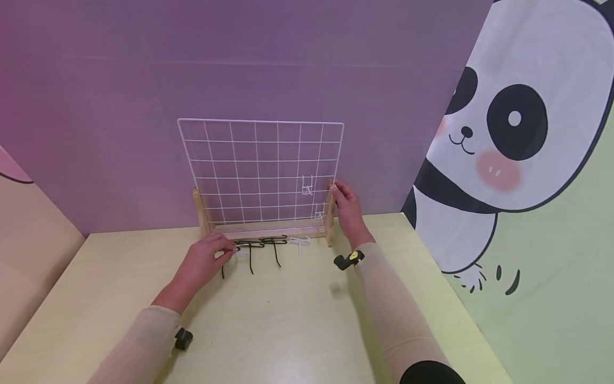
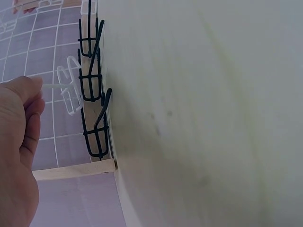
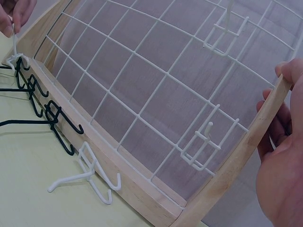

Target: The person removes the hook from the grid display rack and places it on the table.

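Observation:
A white wire grid panel (image 1: pixel 259 160) stands upright in a wooden stand (image 1: pixel 198 210) at the back of the table. My left hand (image 1: pixel 206 256) is low at the panel's left side, and its thumb and fingers pinch the stem of a white wire hook (image 2: pixel 72 87) in front of the mesh. At the other side my right hand (image 1: pixel 349 210) grips the stand's right wooden upright (image 3: pixel 253 130). Two white hooks, one upper (image 1: pixel 307 188) and one lower (image 1: pixel 318 214), hang on the mesh near that upright.
Three black wire hooks (image 2: pixel 98 142) lean in a row along the base bar of the stand. Another white hook (image 3: pixel 89 175) lies at the row's right end. Behind the table rises a purple wall (image 1: pixel 259 64); a panda picture (image 1: pixel 556 181) covers the right wall.

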`<action>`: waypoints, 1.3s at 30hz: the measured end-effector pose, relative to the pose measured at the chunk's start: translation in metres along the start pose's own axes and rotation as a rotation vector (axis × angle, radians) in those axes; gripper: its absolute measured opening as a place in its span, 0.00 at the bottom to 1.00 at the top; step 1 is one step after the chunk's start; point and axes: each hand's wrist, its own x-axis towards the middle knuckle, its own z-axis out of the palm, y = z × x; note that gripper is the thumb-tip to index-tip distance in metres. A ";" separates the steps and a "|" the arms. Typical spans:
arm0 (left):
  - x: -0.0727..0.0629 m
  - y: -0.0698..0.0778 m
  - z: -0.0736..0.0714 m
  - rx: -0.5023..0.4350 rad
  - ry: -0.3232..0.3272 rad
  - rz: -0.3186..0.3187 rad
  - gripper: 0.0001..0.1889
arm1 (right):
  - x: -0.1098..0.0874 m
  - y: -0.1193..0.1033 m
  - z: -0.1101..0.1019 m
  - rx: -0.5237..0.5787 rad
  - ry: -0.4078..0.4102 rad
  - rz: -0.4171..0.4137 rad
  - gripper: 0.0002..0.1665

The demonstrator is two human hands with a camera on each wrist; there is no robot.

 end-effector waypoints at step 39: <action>0.002 -0.006 0.008 -0.110 -0.232 -0.106 0.06 | 0.002 0.003 -0.001 0.008 -0.009 -0.006 0.26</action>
